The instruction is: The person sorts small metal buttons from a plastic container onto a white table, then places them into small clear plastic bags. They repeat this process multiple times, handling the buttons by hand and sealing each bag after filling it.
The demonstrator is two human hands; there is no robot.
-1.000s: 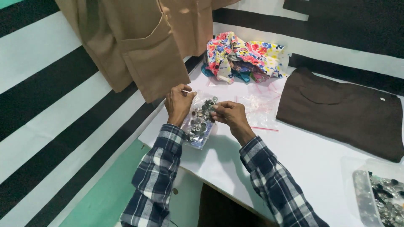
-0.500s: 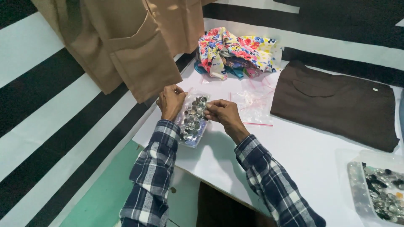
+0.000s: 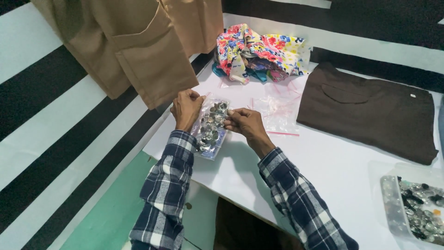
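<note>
On the white tabletop (image 3: 333, 171), near its left edge, lies a clear bag (image 3: 210, 129) of silver buttons. Left hand (image 3: 186, 108) grips the bag's top left edge, fingers clamped on the plastic. Right hand (image 3: 245, 122) pinches the top right edge the same way. Behind are empty clear bags (image 3: 277, 111), floral cloth (image 3: 261, 51) and a brown shirt (image 3: 370, 111).

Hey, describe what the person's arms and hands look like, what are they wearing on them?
Both arms wear long sleeves of a plaid flannel-type shirt, checked in navy, black and white, buttoned close at the cuffs. The left hand and right hand are bare: no gloves, and no rings or watch that I can make out. The left sleeve and right sleeve match.
</note>
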